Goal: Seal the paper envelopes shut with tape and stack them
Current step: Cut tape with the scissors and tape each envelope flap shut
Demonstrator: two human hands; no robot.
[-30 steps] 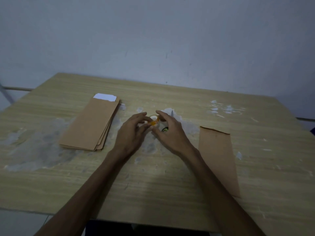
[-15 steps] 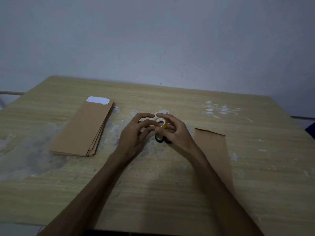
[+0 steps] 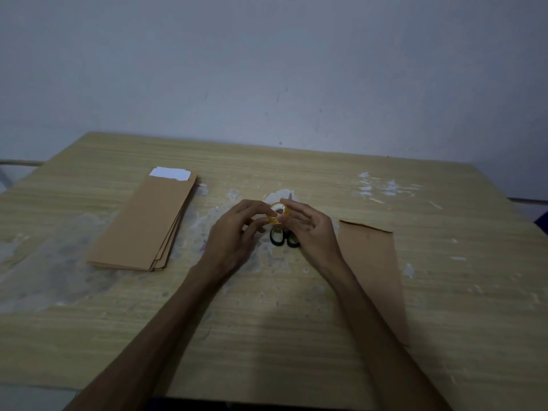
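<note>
Tape (image 3: pixel 278 214): a small yellow roll with a pale core, at the middle of the frame, held just above the table between both hands.
Left hand (image 3: pixel 234 235): fingers curled toward the roll; fingertips (image 3: pixel 268 215) lie on its left rim, pinching it from the left and lower side.
Right hand (image 3: pixel 311 229): fingers bent around the roll's right side, the index tip at its upper right edge; it grips the roll from that side.
Roll relative to fingers: it sits between the two sets of fingertips, its open centre facing up toward the camera; whether a strip of tape has been peeled loose cannot be told.
Scissors (image 3: pixel 283 238): black handles on the table directly below the roll, between the two hands, partly hidden by the right hand.
Stack (image 3: pixel 145 223): brown envelopes fanned slightly, in the left middle of the frame, well apart from the hands; a white sheet (image 3: pixel 169 174) sticks out of the top end.
Envelope (image 3: pixel 373 271): a single brown one, lying flat right of the right forearm, its near part hidden behind the arm.
Table (image 3: pixel 267 336): pale wood grain with whitish scuffed patches.
</note>
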